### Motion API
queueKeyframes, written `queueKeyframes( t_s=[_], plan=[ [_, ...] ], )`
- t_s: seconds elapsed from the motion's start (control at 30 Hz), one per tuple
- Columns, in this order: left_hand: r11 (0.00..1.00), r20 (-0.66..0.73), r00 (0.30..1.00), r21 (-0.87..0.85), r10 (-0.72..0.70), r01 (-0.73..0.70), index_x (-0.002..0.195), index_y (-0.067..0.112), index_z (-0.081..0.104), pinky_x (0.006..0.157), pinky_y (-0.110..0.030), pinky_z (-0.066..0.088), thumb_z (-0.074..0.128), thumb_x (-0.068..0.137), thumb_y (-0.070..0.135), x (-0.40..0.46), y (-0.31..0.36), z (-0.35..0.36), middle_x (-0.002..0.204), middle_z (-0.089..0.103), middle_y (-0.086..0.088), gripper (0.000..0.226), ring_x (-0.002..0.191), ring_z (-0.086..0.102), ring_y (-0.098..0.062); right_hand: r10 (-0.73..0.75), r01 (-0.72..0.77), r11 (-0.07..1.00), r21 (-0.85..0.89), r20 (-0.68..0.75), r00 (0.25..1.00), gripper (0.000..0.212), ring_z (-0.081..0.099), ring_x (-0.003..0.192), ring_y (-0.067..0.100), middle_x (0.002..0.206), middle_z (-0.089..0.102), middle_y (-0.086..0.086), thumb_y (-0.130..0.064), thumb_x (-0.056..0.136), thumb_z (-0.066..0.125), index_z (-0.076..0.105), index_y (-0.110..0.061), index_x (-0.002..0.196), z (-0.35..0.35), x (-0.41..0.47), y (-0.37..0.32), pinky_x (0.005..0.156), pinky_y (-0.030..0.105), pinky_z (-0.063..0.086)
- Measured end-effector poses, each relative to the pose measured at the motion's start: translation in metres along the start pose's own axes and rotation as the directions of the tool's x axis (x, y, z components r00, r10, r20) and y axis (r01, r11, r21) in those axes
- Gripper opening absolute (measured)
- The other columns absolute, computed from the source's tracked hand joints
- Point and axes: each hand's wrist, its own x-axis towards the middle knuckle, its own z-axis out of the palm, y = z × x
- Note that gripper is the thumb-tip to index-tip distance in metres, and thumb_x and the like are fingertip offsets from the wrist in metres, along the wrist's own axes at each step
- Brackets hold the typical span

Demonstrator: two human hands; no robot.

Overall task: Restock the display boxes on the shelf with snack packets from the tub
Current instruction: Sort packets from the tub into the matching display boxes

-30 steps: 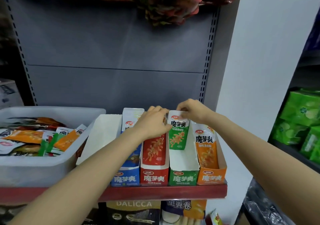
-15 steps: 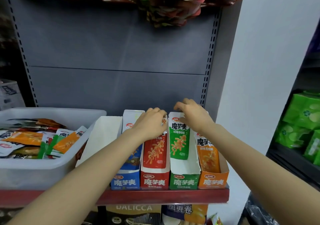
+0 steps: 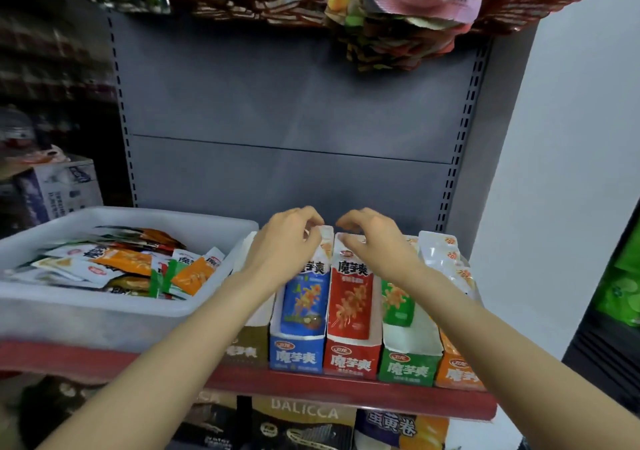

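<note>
While the packets stand upright in their display boxes on the shelf [image 3: 346, 394], my left hand [image 3: 284, 245] pinches the blue packet [image 3: 304, 297] top and my right hand [image 3: 374, 245] curls over the red packet [image 3: 351, 300], probably squaring them. Left, the tub [image 3: 104, 311] holds loose packets. My wrists hide the green packet [image 3: 398, 300] top and the far-left box; motion blurs labels.

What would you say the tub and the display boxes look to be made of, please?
The tub looks like translucent, matte white plastic with thick rounded rims. The display boxes seem printed cardboard, with bare white insides and thin cut edges; the finish is probably lightly glossy, though blur leaves that open.
</note>
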Motion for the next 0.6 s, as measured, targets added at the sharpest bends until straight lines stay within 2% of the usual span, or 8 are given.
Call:
queueKeyframes(
  t_s=[0.13,0.23,0.33,0.4,0.47,0.53,0.6],
  plan=[
    [0.988,-0.134,0.979,-0.008,-0.153,0.154,0.094,0.024,0.063,0.071,-0.035,0.051,0.054,0.089,0.025,-0.030,-0.044,-0.050,0.086,0.068,0.006,0.010,0.079,0.061,-0.017,-0.078,0.070,0.982,0.173,0.042,0.996,0.022,0.059,0.097,0.018,0.103,0.063,0.006,-0.021,0.092,0.056,0.063,-0.012,0.110,0.030,0.017,-0.063,0.086,0.025,0.042],
    [0.958,-0.135,0.957,0.097,-0.258,0.272,0.097,0.019,0.065,0.072,-0.036,0.052,0.055,0.088,0.021,-0.041,-0.089,-0.082,0.088,0.070,0.000,0.013,0.083,0.064,-0.022,-0.115,0.090,0.976,0.200,0.114,0.987,0.023,0.059,0.100,0.024,0.106,0.063,0.010,-0.016,0.090,0.056,0.063,-0.009,0.111,0.063,0.037,-0.105,0.089,0.031,0.042],
    [0.889,0.022,0.919,0.262,-0.395,0.376,0.104,0.016,0.066,0.083,-0.039,0.051,0.058,0.086,0.022,-0.042,-0.135,-0.104,0.103,0.070,-0.007,0.021,0.100,0.062,-0.028,-0.062,0.029,0.993,0.115,0.297,0.953,0.034,0.055,0.112,0.028,0.122,0.060,0.011,-0.019,0.089,0.054,0.057,-0.011,0.122,0.100,0.060,-0.136,0.091,0.033,0.045],
    [0.827,0.149,0.878,0.437,-0.455,0.354,0.105,0.015,0.065,0.085,-0.038,0.049,0.059,0.085,0.028,-0.043,-0.158,-0.113,0.111,0.066,-0.011,0.024,0.106,0.058,-0.030,-0.015,0.012,1.000,0.009,0.437,0.899,0.042,0.053,0.117,0.031,0.129,0.056,0.013,-0.025,0.089,0.055,0.050,-0.013,0.129,0.121,0.071,-0.152,0.094,0.038,0.046],
    [0.783,0.224,0.837,0.530,-0.499,0.325,0.095,0.016,0.061,0.080,-0.035,0.046,0.059,0.085,0.037,-0.043,-0.173,-0.121,0.110,0.064,-0.012,0.024,0.103,0.057,-0.031,0.000,0.046,0.996,-0.072,0.536,0.845,0.045,0.055,0.113,0.030,0.127,0.057,0.012,-0.033,0.089,0.056,0.048,-0.015,0.129,0.134,0.078,-0.166,0.089,0.036,0.047],
    [0.783,0.283,0.802,0.531,-0.526,0.326,0.085,0.018,0.058,0.071,-0.032,0.042,0.060,0.084,0.042,-0.042,-0.180,-0.128,0.099,0.064,-0.008,0.024,0.092,0.056,-0.026,-0.010,0.063,0.996,-0.067,0.603,0.798,0.047,0.056,0.110,0.027,0.126,0.058,0.009,-0.041,0.090,0.056,0.047,-0.017,0.129,0.140,0.086,-0.175,0.087,0.033,0.046],
    [0.785,0.317,0.779,0.523,-0.542,0.333,0.087,0.017,0.061,0.067,-0.030,0.040,0.061,0.082,0.046,-0.039,-0.184,-0.132,0.091,0.063,-0.005,0.029,0.085,0.055,-0.023,-0.007,0.039,0.999,-0.033,0.670,0.742,0.055,0.054,0.113,0.025,0.130,0.055,0.007,-0.049,0.089,0.056,0.044,-0.016,0.132,0.141,0.092,-0.182,0.095,0.035,0.044]
  ],
)
